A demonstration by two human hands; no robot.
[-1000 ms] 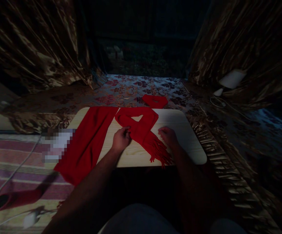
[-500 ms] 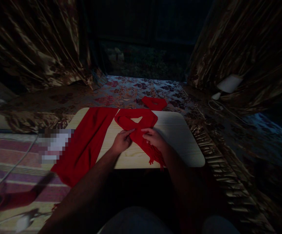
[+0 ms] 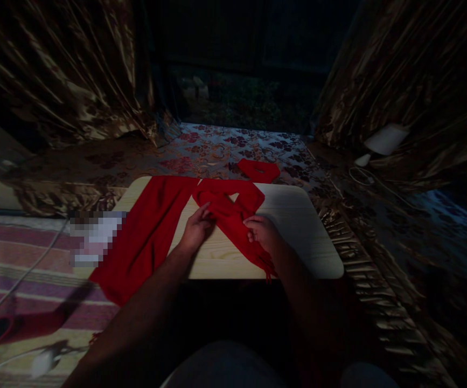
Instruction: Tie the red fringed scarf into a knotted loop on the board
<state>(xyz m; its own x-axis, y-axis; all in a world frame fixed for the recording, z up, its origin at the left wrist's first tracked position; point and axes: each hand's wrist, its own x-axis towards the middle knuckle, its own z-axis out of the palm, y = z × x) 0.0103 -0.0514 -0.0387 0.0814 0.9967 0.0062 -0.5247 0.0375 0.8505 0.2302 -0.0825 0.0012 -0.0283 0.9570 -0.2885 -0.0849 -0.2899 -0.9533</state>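
Note:
A red scarf (image 3: 229,215) lies looped on the small wooden table (image 3: 298,231), its ends crossed and a fringed end near the front edge. My left hand (image 3: 196,225) is at the left side of the loop, fingers apart, with nothing visibly held. The fingers of my right hand (image 3: 260,231) are pinched on the right side of the scarf, above the fringe. Another long red cloth (image 3: 148,231) is spread over the table's left part and hangs past its front left edge.
Behind the table, a smaller folded red piece (image 3: 259,170) rests on the patterned cloth. A white lamp (image 3: 387,139) with a cord stands at the right. On the striped cover at left lie a red cylinder (image 3: 31,327) and a white plug (image 3: 43,362).
My left hand has moved a little left, off the crossing. My right hand has closed on the scarf's right side, and the gap inside the loop is smaller and farther right.

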